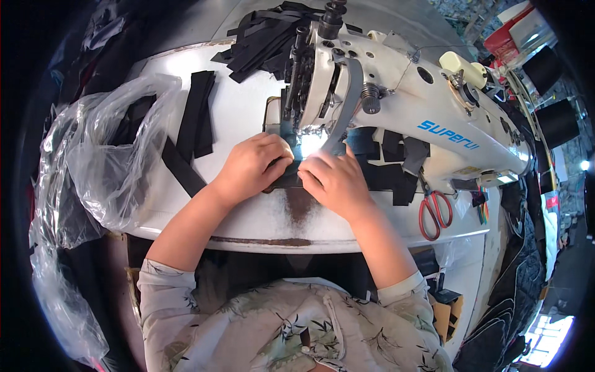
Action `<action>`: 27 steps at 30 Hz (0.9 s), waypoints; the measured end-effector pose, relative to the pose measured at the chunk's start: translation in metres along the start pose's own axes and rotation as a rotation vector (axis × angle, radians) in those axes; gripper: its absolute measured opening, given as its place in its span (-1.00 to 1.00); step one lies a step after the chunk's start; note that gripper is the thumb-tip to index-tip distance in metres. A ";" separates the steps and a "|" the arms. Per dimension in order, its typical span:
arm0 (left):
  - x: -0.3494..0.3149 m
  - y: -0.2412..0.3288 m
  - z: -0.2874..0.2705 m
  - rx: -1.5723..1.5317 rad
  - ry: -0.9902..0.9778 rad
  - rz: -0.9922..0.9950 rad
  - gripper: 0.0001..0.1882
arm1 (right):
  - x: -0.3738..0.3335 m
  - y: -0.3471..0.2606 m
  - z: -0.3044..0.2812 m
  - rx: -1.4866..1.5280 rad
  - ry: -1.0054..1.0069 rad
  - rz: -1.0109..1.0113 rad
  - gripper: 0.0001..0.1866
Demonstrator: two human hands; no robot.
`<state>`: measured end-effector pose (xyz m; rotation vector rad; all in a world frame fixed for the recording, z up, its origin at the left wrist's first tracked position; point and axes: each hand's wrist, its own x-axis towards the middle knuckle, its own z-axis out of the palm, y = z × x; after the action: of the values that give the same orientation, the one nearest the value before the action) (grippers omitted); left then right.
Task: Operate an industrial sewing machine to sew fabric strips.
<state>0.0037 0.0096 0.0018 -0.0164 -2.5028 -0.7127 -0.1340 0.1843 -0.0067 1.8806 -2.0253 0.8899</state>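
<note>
A white sewing machine (396, 93) stands before me, its lamp lighting the needle area brightly. My left hand (257, 164) is closed, thumb and fingers pinching the near left edge of a dark fabric piece (289, 141) by the presser foot. Right of the needle, my right hand (338, 181) is closed too, fingertips bent down on the same dark cloth; the exact grip is partly hidden. A grey tape (353, 87) hangs down the front of the machine head to the needle area, just beyond my right hand. Glare hides the stitching point.
Black fabric strips (197, 115) lie to the left, beside a clear plastic bag (111, 167). A heap of black strips (263, 37) sits behind. To the right are dark fabric pieces (396, 177) and red-handled scissors (435, 214). The white table's worn front edge (260, 242) runs below my forearms.
</note>
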 end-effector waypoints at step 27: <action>0.000 0.017 0.008 0.390 -0.031 0.075 -0.77 | 0.007 0.000 -0.001 0.420 -0.183 0.392 -0.86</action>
<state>0.0026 0.0280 0.0039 0.0186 -2.6131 -0.1881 -0.1354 0.1795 -0.0024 1.8411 -2.5362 1.3793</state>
